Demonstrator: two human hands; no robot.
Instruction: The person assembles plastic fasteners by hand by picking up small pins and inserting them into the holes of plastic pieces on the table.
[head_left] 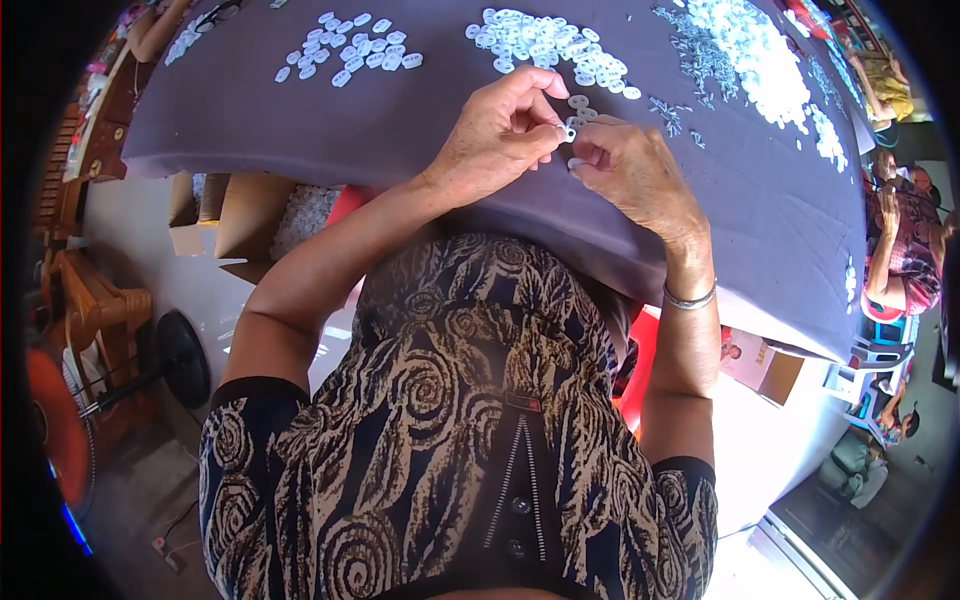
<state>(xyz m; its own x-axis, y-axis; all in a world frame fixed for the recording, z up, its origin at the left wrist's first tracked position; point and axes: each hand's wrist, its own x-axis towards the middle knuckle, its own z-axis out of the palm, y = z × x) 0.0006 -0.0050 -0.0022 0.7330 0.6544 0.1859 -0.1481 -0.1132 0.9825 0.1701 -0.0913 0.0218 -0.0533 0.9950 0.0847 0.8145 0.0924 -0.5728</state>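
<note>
Holding wht pc (570, 132) btwn hands (500, 128) (638, 175); printed box (745, 372) on R.

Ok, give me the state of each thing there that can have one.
Left hand: closed on the small white piece
Small white piece: held at the left thumb tip
Right hand: fingers curled beside it, contact unclear
Left white pile: loose, spread out
Middle white pile: loose, bunched closer
Thin grey pieces: loose, scattered
Tablecloth: draped
Cardboard box: flaps open
</note>
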